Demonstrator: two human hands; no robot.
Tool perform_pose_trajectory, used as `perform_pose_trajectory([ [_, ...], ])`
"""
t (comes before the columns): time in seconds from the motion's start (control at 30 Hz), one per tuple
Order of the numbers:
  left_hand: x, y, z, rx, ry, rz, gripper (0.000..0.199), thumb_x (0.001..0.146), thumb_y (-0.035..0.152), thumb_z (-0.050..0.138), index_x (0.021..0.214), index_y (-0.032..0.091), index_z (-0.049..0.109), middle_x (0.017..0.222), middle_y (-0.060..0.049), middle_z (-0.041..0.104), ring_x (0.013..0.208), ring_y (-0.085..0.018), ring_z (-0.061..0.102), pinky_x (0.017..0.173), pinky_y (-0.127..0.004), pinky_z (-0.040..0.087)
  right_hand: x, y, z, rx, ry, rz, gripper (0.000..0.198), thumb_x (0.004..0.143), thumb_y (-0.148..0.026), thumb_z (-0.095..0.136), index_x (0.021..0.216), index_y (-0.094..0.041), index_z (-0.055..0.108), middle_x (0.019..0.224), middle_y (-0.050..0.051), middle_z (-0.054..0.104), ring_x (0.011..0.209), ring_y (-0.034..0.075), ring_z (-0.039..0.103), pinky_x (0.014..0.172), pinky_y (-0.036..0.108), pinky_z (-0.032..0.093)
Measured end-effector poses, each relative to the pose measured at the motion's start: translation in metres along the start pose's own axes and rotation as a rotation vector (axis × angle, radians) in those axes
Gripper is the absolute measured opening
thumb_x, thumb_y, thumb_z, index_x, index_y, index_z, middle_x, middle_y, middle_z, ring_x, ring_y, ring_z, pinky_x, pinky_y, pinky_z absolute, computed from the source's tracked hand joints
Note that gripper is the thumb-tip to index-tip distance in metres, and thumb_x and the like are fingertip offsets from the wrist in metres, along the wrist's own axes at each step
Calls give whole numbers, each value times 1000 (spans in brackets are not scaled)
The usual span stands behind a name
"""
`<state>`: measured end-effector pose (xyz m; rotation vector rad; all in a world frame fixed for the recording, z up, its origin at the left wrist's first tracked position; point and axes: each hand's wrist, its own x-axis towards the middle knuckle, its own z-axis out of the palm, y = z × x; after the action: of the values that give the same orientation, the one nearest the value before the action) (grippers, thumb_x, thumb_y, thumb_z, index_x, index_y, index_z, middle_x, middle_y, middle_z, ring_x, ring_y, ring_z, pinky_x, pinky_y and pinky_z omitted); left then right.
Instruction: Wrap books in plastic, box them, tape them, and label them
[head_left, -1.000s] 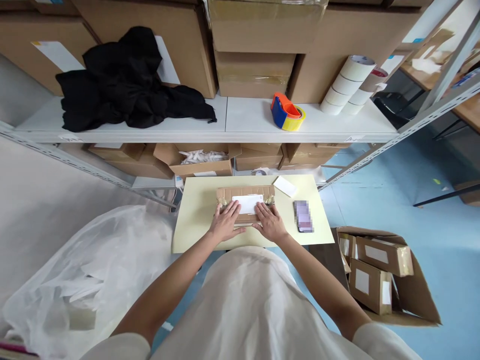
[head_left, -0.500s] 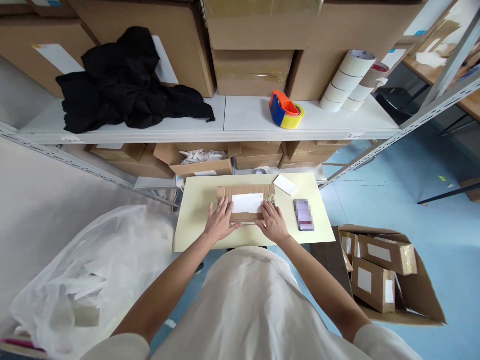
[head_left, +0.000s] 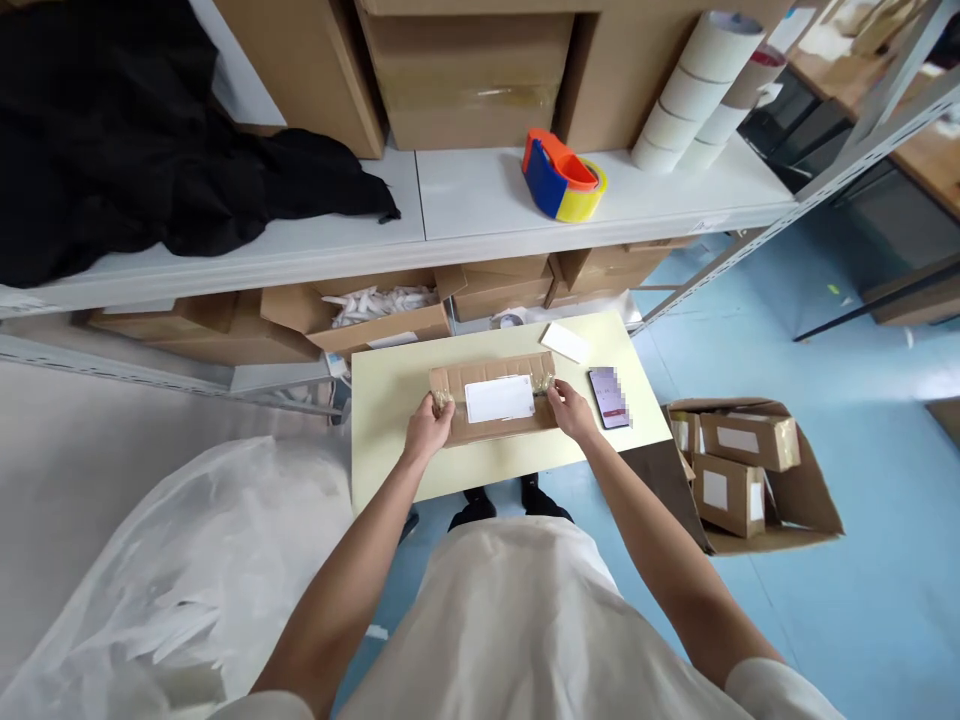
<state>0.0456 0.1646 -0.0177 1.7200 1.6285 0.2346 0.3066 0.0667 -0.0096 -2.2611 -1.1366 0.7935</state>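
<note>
A long brown cardboard box (head_left: 480, 432) lies on the small pale-yellow table (head_left: 390, 465), with a white label (head_left: 499, 399) on its top and clear tape at both ends. My left hand (head_left: 429, 425) is closed on the box's left end. At the opposite end, my right hand (head_left: 571, 408) grips the right side with its fingers by the tape. Just right of that hand lies a phone (head_left: 609, 397) with its screen lit. Behind the box, near the table's far edge, sits a small white block-like pad (head_left: 565, 342).
Above the table's far side runs a grey shelf (head_left: 472, 190) holding a tape dispenser (head_left: 562, 180), tape rolls (head_left: 694, 95) and black cloth (head_left: 150, 150). A big open carton (head_left: 806, 500) with labelled boxes stands at right on the floor. A translucent plastic bag (head_left: 217, 540) bulges at left.
Both hands have moved from lying flat on the box's top beside the label to gripping its two ends. The camera view has shifted closer to the shelf and turned slightly.
</note>
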Motion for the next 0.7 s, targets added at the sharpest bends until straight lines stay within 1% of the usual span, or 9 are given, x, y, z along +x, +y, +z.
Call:
perform_pose_trajectory([
  [0.1, -10, 4, -3, 11, 55, 19, 26, 86, 44, 49, 98, 23, 58, 92, -5, 71, 88, -19, 67, 77, -28, 48, -23, -1, -3, 99, 25, 60, 42, 91, -49, 42, 119, -21, 57, 111, 10, 69, 100, 23, 65, 82, 35, 49],
  [0.17, -20, 9, -9, -42, 71, 67, 30, 84, 46, 52, 102, 23, 59, 93, -5, 72, 88, -19, 68, 78, -27, 49, -40, 3, -14, 198, 39, 80, 42, 89, -52, 46, 117, -22, 55, 109, 9, 69, 93, 21, 66, 77, 33, 50],
  [0.23, -31, 19, -15, -108, 61, 116, 36, 81, 48, 55, 108, 23, 58, 95, -5, 73, 90, -19, 69, 79, -27, 50, -59, 11, -33, 285, 64, 91, 42, 87, -53, 48, 113, -21, 55, 102, 8, 69, 81, 19, 66, 70, 30, 50],
  [0.33, -48, 50, -18, -111, -14, 171, 44, 78, 51, 59, 113, 23, 57, 96, -5, 74, 91, -20, 69, 80, -29, 51, -90, 35, -67, 390, 91, 104, 41, 86, -54, 48, 108, -20, 54, 89, 4, 68, 67, 16, 63, 61, 27, 49],
  [0.4, -59, 78, -8, -52, -89, 205, 47, 77, 52, 60, 114, 24, 56, 94, -5, 74, 88, -22, 70, 78, -31, 52, -112, 59, -89, 444, 130, 120, 40, 86, -55, 47, 105, -21, 54, 86, 3, 66, 64, 15, 61, 57, 26, 47],
  [0.47, -68, 112, 13, -2, -162, 255, 49, 76, 53, 61, 116, 24, 53, 95, -6, 74, 87, -23, 70, 76, -32, 53, -135, 89, -111, 474, 219, 151, 39, 86, -55, 46, 105, -21, 54, 89, 4, 66, 64, 15, 60, 57, 27, 47],
  [0.53, -76, 150, 46, 15, -237, 345, 51, 78, 52, 60, 118, 23, 51, 103, -8, 72, 93, -23, 69, 80, -33, 53, -157, 123, -131, 493, 347, 198, 40, 87, -54, 46, 108, -21, 54, 95, 6, 67, 69, 17, 61, 62, 29, 48],
  [0.6, -84, 191, 88, 10, -335, 461, 51, 80, 50, 58, 123, 23, 48, 113, -8, 68, 101, -23, 66, 85, -33, 52, -177, 160, -150, 517, 476, 255, 43, 87, -54, 44, 112, -20, 55, 101, 8, 68, 77, 19, 63, 70, 31, 50],
  [0.7, -96, 255, 163, 58, -457, 616, 55, 81, 46, 59, 129, 22, 46, 124, -11, 60, 109, -22, 62, 93, -33, 49, -202, 220, -176, 528, 670, 354, 49, 87, -56, 44, 116, -18, 55, 109, 11, 66, 91, 23, 62, 80, 35, 49],
])
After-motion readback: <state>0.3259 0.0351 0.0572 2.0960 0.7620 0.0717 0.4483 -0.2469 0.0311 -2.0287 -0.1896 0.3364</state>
